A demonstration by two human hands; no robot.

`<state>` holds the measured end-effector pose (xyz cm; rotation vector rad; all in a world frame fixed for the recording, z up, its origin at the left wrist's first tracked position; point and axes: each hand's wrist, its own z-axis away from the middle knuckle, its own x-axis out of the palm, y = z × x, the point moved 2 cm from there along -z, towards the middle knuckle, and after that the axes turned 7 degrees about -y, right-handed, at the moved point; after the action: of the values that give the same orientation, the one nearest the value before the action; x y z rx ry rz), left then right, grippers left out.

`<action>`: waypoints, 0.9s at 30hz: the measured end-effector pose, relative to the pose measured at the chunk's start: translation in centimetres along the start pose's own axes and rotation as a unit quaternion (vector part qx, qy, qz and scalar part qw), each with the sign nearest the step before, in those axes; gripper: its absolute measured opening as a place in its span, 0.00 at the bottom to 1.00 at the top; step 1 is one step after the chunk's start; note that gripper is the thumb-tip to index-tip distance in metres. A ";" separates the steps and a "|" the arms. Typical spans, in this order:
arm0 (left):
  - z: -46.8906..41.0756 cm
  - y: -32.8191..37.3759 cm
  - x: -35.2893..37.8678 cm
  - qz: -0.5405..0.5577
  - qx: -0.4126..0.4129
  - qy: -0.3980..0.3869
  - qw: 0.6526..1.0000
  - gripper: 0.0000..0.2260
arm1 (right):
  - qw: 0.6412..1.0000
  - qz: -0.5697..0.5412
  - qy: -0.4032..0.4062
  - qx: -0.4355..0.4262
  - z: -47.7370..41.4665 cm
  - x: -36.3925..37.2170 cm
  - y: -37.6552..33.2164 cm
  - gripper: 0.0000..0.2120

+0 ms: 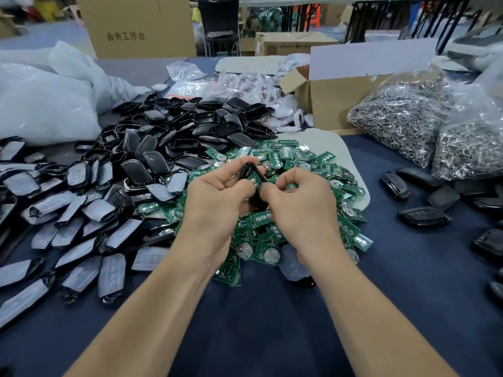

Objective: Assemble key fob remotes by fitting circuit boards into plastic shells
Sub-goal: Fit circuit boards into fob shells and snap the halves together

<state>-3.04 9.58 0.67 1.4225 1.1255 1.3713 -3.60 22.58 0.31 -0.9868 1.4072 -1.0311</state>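
Note:
My left hand [217,197] grips a black plastic shell [249,170], held above the table. A green circuit board [256,178] lies in the shell's open face, and the fingers of my right hand [298,202] pinch that board and the shell's lower end. Beneath both hands spreads a heap of green circuit boards [288,164] with round silver button pads. A pile of empty black shells [190,126] lies behind and to the left. Shell halves with grey film [81,213] cover the left of the table.
Several closed black fobs [422,216] lie on the dark blue table at the right. Two clear bags of metal key rings [408,118] sit at the back right beside an open cardboard box [343,102]. A big white plastic bag [46,102] fills the back left.

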 end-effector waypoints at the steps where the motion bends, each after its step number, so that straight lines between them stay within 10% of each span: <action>1: 0.0 0.1 -0.1 -0.001 0.002 0.008 1.000 0.17 | 1.000 0.023 0.007 -0.009 0.1 0.0 -0.1 0.10; 14: 0.1 0.8 -0.9 -0.084 0.005 0.069 0.994 0.10 | 0.993 -0.091 -0.072 -0.022 0.6 1.3 -0.6 0.05; 27: -1.3 5.0 -9.8 0.091 0.040 0.277 0.956 0.06 | 0.948 0.245 -0.117 -0.164 2.7 6.5 -1.8 0.14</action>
<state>-4.08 -1.18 3.19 1.2512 1.4390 1.9521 -1.33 15.64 0.12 -0.8920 1.5432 -0.3074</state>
